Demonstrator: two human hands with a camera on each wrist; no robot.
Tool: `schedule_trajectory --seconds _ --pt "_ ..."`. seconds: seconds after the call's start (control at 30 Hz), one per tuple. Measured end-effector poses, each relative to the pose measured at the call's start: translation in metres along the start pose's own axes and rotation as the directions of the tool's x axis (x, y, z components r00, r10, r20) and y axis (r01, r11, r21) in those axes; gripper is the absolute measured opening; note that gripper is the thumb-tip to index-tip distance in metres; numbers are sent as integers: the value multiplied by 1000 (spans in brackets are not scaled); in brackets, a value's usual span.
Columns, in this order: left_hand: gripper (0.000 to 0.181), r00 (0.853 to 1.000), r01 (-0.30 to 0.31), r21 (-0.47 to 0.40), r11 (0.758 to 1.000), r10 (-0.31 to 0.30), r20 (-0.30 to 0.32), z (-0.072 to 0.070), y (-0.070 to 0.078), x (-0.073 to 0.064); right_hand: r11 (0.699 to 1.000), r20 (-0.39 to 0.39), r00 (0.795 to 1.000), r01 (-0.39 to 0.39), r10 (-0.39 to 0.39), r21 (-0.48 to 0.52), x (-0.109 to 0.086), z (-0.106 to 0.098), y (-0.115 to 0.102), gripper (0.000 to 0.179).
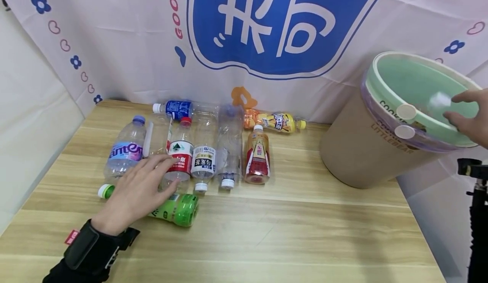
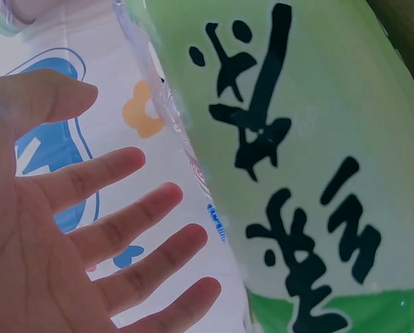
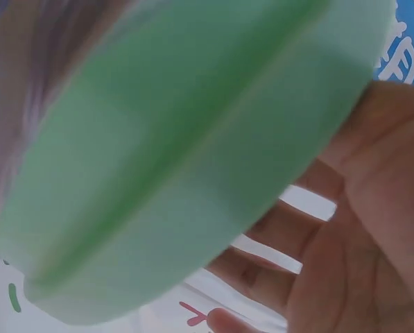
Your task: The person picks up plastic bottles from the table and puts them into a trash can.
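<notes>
My left hand (image 1: 137, 190) is over a green-labelled drink bottle (image 1: 181, 210) that lies on its side with a green and white cap. Its fingers reach toward a red-capped bottle with a red label (image 1: 185, 147). In the left wrist view the fingers are spread beside the green bottle's label (image 2: 297, 173), with a gap between. At the mouth of a brown bin with a pale green rim (image 1: 385, 89), my right hand (image 1: 470, 113) has thumb and fingers apart. A blurred whitish thing (image 1: 440, 100) shows inside the bin near the fingertips; its kind is unclear.
Beside the red-labelled bottle lie several clear bottles (image 1: 203, 158) and a large purple-labelled bottle (image 1: 126, 149). An orange drink bottle (image 1: 272, 120) and a blue-labelled bottle (image 1: 179, 108) lie along the back cloth. A red-brown drink bottle (image 1: 257, 156) is at the row's right end.
</notes>
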State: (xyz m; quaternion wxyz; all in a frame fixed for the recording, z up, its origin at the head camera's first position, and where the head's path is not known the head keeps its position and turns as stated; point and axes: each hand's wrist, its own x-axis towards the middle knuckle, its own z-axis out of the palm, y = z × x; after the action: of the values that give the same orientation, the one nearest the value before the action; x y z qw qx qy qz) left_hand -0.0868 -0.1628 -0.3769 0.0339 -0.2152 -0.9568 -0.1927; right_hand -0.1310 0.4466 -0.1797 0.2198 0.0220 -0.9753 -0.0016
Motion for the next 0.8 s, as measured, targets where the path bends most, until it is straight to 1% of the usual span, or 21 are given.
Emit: schedule_trajectory --seconds 0.1,0.13,0.2,0.23,0.3,0.33,0.43,0.53,0.6,0.67,0.8 --pt "57 1000 0 -2 1000 0 5 1 0 0 999 -86 996 -12 16 51 -6 -1 -8 27" --pt "57 1000 -1 -2 1000 1 3 1 -1 0 997 -102 994 -30 37 70 -7 -2 -13 28" --pt "57 1000 -6 -3 1000 6 0 2 -1 1 993 -113 991 -56 67 102 -10 -4 -26 29" --pt "56 1000 -10 -5 1000 10 -3 2 -1 2 991 -106 991 -73 85 113 -11 -6 -34 31" --pt "56 1000 -17 -10 1000 17 -4 3 -1 3 988 -111 989 -79 94 135 -13 -8 -50 33" --pt "56 1000 -20 -14 1000 20 -4 3 -1 4 988 -124 989 -67 84 136 -14 -8 -57 33" --pt "56 1000 -23 -17 1000 23 -8 3 -1 5 989 -202 979 29 1 144 -17 -7 -76 32" --pt "56 1000 -17 -26 1000 17 -5 2 -2 6 981 -273 957 143 -104 130 -20 -1 -93 28" --pt "56 1000 -13 -28 1000 13 -3 1 -2 7 969 -282 946 206 -163 133 -22 4 -105 26" --pt "56 1000 -14 -32 999 14 2 0 -2 8 951 -291 930 274 -225 143 -24 13 -116 24" --pt "55 1000 -15 -37 999 15 4 1 -1 8 919 -311 906 351 -286 180 -27 29 -134 25"
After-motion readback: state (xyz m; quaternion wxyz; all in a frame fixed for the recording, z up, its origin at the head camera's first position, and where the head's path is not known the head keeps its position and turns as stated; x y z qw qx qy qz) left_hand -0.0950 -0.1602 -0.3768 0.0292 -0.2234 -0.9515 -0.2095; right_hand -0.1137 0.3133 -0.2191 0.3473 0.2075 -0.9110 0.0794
